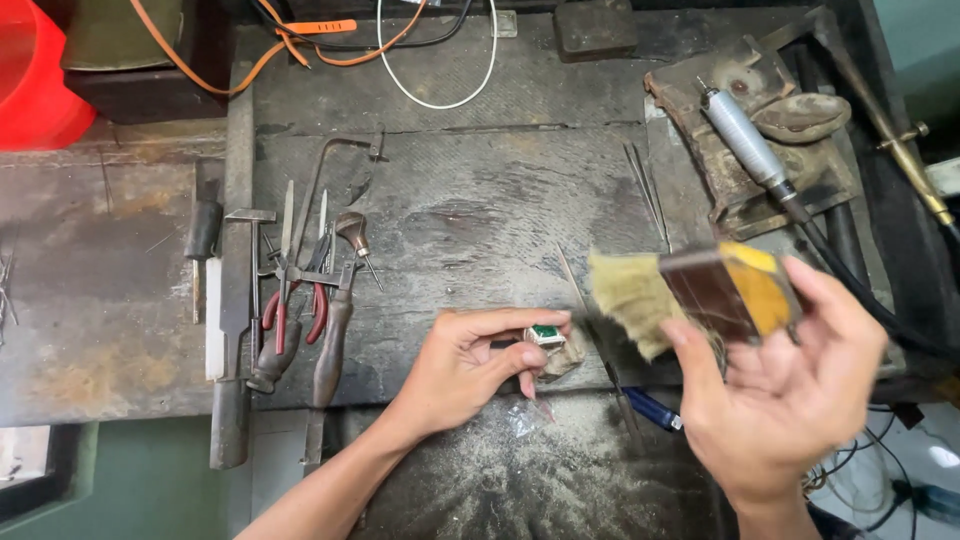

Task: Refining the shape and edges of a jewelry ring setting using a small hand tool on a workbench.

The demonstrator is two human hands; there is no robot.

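My left hand (470, 365) pinches a small metal ring with a green stone (545, 334) between thumb and fingertips, resting against a worn wooden bench peg (566, 358). My right hand (785, 395) holds up a flat brush (700, 295) with a dark wooden and yellow handle and pale bristles pointing left, a short way to the right of the ring. The brush is slightly blurred. Pale filings dust (540, 470) covers the bench surface below both hands.
Hand tools lie at the left: red-handled pliers (290, 310), a saw frame (330, 175), files and gravers (335, 330). A rotary handpiece (750, 150) rests on a worn leather pad at the back right. Cables run along the back edge, a red container (35, 70) stands far left.
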